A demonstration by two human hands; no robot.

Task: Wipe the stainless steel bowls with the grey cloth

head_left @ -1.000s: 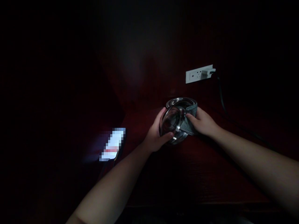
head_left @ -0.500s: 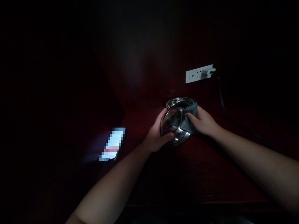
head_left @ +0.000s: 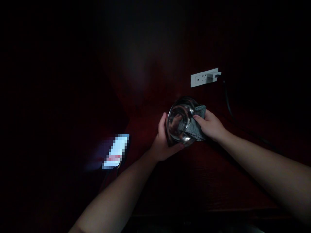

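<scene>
A shiny metal bowl [head_left: 175,121] is tilted up above the dark red surface [head_left: 213,181]. My left hand [head_left: 162,140] grips its left side, thumb along the lower edge and fingers around the far rim. In my right hand [head_left: 211,124] is a folded grey-green cloth [head_left: 195,127], pinched under the thumb and pressed against the bowl's right side. Behind the bowl, part of another round metal rim [head_left: 188,99] shows dimly; the bowl hides the rest.
On the left, a lit phone with a blurred screen [head_left: 116,150] stands tilted. A white wall socket [head_left: 200,79] holds a plug, whose dark cable [head_left: 227,102] runs down and right across the surface. Much of the surroundings is too dark to make out.
The bowl has been turned and raised slightly in my left hand, now covering most of the rim behind it. My left thumb has slid to its lower edge. The cloth has shifted slightly down.
</scene>
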